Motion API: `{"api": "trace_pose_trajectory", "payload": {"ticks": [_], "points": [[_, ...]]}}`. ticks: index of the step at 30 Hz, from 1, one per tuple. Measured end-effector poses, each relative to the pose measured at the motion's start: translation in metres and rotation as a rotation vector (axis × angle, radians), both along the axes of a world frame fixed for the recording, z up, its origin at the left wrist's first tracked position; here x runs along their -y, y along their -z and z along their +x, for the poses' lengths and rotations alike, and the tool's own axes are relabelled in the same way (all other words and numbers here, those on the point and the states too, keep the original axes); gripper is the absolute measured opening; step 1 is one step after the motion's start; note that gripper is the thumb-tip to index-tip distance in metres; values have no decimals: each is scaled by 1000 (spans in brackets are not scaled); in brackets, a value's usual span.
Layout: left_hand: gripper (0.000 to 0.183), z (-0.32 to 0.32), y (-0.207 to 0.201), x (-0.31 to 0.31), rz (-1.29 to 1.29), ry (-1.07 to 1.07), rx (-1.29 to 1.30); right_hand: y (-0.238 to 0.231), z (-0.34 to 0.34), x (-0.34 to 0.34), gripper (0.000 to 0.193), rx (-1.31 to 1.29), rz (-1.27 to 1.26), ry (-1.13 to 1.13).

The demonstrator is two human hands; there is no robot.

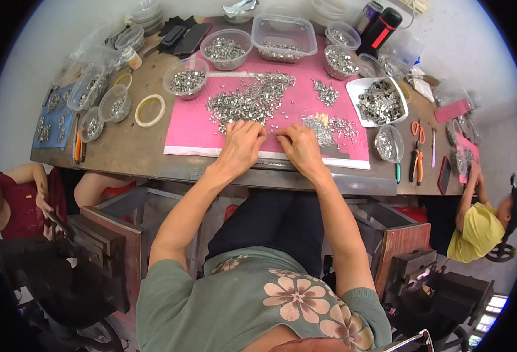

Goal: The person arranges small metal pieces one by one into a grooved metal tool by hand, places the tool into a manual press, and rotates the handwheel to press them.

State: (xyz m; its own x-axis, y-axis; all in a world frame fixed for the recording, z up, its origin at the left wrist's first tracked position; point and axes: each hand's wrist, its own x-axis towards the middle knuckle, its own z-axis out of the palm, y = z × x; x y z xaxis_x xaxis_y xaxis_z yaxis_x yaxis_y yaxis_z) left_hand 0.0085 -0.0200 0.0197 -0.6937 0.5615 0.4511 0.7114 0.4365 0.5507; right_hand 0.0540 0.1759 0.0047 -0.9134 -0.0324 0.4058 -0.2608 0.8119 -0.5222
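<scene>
My left hand (244, 146) is closed in a pinch at the near edge of a big heap of small silvery metal pieces (244, 102). Opposite it, a short gap away, my right hand (299, 148) also has its fingertips pressed together. Whatever lies between the fingers of either hand is too small or hidden to make out. Both hands rest over a pink mat (194, 126) with a white front edge. Just beyond my right hand lie a bunch of thin silvery pieces (319, 132) and a smaller scatter of bits (345, 129). Another little pile (325, 92) sits farther back.
Clear tubs of metal pieces (227, 50) line the back; a white tray (352, 88) stands right. Orange-handled scissors (418, 132) and pliers (416, 164) lie beyond it. A tape roll (150, 111) is left. People sit at both sides, one in a yellow shirt (475, 234).
</scene>
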Motion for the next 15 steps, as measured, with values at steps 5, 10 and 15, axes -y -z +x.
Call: {"api": "trace_pose_trajectory", "payload": {"ticks": [5,10,15], "points": [[4,37,-3,7,284,-73,308,-3,-2,20,12,22,108,93],[5,59,5,0,383,-75,399,1,-16,29,16,-75,246,155],[7,58,10,-3,354,-22,132,-5,-18,25,14,73,120,127]]}}
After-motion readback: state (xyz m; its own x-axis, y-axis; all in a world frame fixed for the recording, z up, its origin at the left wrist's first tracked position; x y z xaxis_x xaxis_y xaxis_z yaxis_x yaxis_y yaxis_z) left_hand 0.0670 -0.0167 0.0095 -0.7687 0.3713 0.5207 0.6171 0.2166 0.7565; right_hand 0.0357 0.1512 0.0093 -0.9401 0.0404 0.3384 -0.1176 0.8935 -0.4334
